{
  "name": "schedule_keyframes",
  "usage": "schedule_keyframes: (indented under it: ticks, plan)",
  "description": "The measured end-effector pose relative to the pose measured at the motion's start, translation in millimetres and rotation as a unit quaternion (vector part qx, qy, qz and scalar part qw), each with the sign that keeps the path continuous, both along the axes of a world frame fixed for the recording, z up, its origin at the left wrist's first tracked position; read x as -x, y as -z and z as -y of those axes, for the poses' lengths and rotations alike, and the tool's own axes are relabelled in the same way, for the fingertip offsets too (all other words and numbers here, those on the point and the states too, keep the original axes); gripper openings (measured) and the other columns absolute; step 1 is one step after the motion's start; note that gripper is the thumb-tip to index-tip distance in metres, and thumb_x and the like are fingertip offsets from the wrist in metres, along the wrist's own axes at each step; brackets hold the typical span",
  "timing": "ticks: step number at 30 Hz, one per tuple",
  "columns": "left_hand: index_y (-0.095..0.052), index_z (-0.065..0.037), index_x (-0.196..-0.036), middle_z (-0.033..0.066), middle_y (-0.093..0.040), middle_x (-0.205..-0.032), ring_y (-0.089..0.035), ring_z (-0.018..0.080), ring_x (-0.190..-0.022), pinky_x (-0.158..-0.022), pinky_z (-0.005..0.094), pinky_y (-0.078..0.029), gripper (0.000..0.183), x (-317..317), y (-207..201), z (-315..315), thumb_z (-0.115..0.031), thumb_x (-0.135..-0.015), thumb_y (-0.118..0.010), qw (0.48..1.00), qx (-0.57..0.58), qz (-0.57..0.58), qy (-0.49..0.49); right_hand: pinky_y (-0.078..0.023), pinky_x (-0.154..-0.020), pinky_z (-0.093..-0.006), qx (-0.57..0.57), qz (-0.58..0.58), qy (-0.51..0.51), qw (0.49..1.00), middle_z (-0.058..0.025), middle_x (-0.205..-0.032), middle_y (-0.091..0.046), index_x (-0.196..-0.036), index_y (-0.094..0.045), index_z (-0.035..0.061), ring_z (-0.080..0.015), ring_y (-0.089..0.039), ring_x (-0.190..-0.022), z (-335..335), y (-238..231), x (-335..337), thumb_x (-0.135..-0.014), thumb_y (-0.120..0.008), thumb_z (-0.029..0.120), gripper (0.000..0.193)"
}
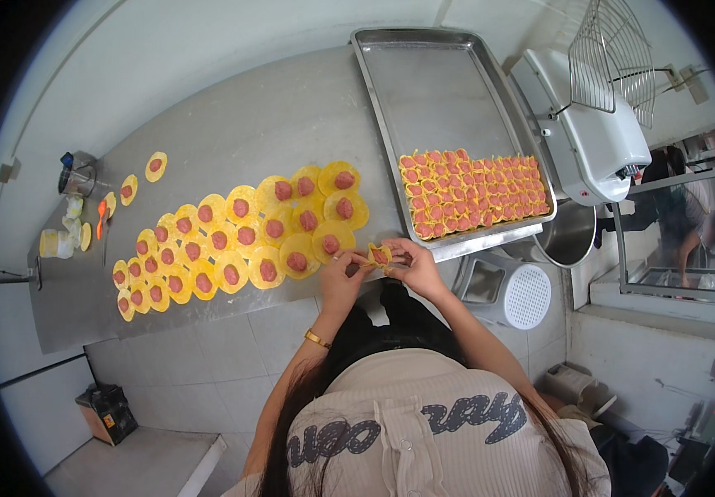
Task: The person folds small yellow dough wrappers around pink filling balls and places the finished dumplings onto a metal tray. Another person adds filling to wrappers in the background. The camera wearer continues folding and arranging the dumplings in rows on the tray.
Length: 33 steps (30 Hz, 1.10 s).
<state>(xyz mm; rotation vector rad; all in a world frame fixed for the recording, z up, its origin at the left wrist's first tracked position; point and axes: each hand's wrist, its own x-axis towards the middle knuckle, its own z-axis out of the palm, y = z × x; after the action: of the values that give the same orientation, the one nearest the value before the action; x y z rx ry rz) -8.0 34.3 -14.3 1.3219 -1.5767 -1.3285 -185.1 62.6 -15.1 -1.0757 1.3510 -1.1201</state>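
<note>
both hands meet at the near edge of the steel table [291, 108], pinching one yellow dumpling wrapper [379, 254] with pink meat filling between them. the left hand [343, 273] has its fingers closed on the wrapper's left side, and the right hand [414, 263] grips the right side, thumb and fingertips curled in. the step in hand looks like folding the wrapper up around its filling. just left lie rows of open filled wrappers [241, 236]; to the right, a metal tray [440, 91] holds the finished dumplings [473, 192] in tight rows. the next move likely calls for even pinches so the meat stays in.
</note>
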Motion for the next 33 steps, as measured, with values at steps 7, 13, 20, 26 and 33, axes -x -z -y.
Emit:
schedule_keyframes:
  ticks: [7,13,20,26,33]
  plan:
    - [-0.059,-0.001,-0.088,0.0081,-0.067,-0.101,-0.066,0.0182,-0.079,-0.069,0.0280,-0.054,0.022,4.0,16.3,-6.2,0.000,-0.073,-0.074,0.993,0.087,0.056,0.057,-0.055,-0.078,-0.0334,0.031,-0.172,-0.046,0.984,-0.0154,-0.102,-0.066,-0.110,-0.061,-0.0010,-0.0255,-0.067,-0.090,2.2,1.5,5.5,-0.067,-0.065,-0.013,0.045]
    - [-0.054,-0.001,-0.104,0.0122,-0.068,-0.091,-0.069,0.0206,-0.082,-0.072,0.0295,-0.055,0.037,6.4,16.8,-1.3,0.000,-0.074,-0.074,0.997,0.026,0.024,0.067,-0.051,-0.075,-0.0395,0.089,-0.260,-0.090,0.957,-0.0158,-0.096,-0.064,-0.105,-0.062,0.0006,-0.0364,-0.062,-0.086,9.2,-6.6,3.9,-0.065,-0.063,-0.011,0.041]
    - [-0.061,-0.004,-0.109,0.0112,-0.068,-0.085,-0.068,0.0196,-0.075,-0.068,0.0304,-0.053,0.037,-0.9,7.8,5.0,-0.005,-0.075,-0.075,0.985,0.051,0.111,0.123,-0.049,-0.076,-0.0432,0.118,-0.328,-0.068,0.935,-0.0166,-0.091,-0.059,-0.101,-0.062,0.0006,-0.0394,-0.059,-0.089,-2.4,-20.5,-1.7,-0.064,-0.057,-0.013,0.040]
    - [-0.057,-0.005,-0.085,0.0125,-0.063,-0.073,-0.064,0.0299,-0.069,-0.059,0.0402,-0.047,0.032,5.9,1.3,15.5,-0.023,-0.070,-0.079,0.972,0.057,0.173,0.148,-0.049,-0.075,-0.0424,0.140,-0.288,-0.100,0.942,-0.0161,-0.092,-0.060,-0.099,-0.062,0.0000,-0.0382,-0.060,-0.090,12.1,-6.9,-2.2,-0.064,-0.056,-0.014,0.039]
    - [-0.058,-0.002,-0.084,0.0104,-0.062,-0.071,-0.063,0.0237,-0.066,-0.060,0.0342,-0.047,0.036,11.6,-8.0,21.2,-0.022,-0.067,-0.082,0.970,0.048,0.193,0.140,-0.050,-0.075,-0.0407,0.155,-0.282,-0.041,0.946,-0.0148,-0.093,-0.060,-0.098,-0.064,0.0017,-0.0364,-0.061,-0.090,8.8,-4.6,2.0,-0.063,-0.057,-0.013,0.039]
